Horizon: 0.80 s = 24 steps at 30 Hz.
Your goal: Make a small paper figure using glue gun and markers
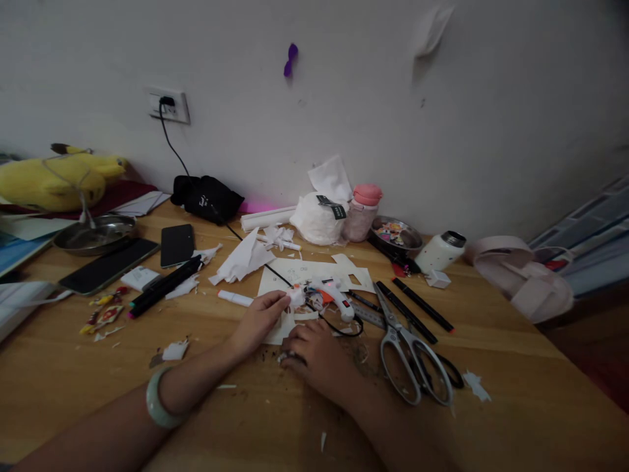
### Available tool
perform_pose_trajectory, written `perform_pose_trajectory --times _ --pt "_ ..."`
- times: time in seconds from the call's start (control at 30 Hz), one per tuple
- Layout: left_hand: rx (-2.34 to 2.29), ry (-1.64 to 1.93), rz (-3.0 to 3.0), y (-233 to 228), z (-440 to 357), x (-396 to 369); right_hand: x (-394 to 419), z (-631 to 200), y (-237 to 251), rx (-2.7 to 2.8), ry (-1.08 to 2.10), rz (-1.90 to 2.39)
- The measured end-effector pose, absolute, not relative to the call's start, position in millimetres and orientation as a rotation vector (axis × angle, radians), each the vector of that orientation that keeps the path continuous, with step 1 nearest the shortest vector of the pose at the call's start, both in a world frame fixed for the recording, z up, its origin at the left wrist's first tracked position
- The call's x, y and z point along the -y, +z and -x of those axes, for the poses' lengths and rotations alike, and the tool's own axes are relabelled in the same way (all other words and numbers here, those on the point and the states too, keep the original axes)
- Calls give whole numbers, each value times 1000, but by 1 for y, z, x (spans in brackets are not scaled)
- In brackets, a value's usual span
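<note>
Head view | small white piece (pixel 295 297) pinched by fingers of left hand (pixel 262 321), beside glue gun (pixel 343 303), seen against paper sheet (pixel 322 269) | right hand (pixel 322 357) curled low, any hold cannot be told | cut-outs already made in sheet; work judged part-done, scraps (pixel 175 351) left uncleared
</note>
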<state>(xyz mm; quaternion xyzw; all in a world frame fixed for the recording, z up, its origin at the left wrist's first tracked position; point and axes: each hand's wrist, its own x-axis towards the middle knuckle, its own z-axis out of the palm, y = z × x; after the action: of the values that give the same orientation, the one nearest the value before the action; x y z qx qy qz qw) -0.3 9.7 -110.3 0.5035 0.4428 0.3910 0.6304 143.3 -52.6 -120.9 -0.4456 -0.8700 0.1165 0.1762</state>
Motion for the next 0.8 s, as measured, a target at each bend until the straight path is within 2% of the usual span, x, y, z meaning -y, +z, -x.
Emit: perform_pose_trajectory --times 0.13,0.37,0.57,0.8 --pt "-1011 911 -1094 -107 -1 -6 53 -141 -123 2397 354 1240" --pt "-813 863 -674 -104 -7 12 55 -137 -120 1904 492 1282" --pt "-678 831 -545 -103 -13 22 55 -134 -124 1858 543 1335" --pt "-697 852 -669 -102 -12 18 53 -140 -118 1612 574 1209"
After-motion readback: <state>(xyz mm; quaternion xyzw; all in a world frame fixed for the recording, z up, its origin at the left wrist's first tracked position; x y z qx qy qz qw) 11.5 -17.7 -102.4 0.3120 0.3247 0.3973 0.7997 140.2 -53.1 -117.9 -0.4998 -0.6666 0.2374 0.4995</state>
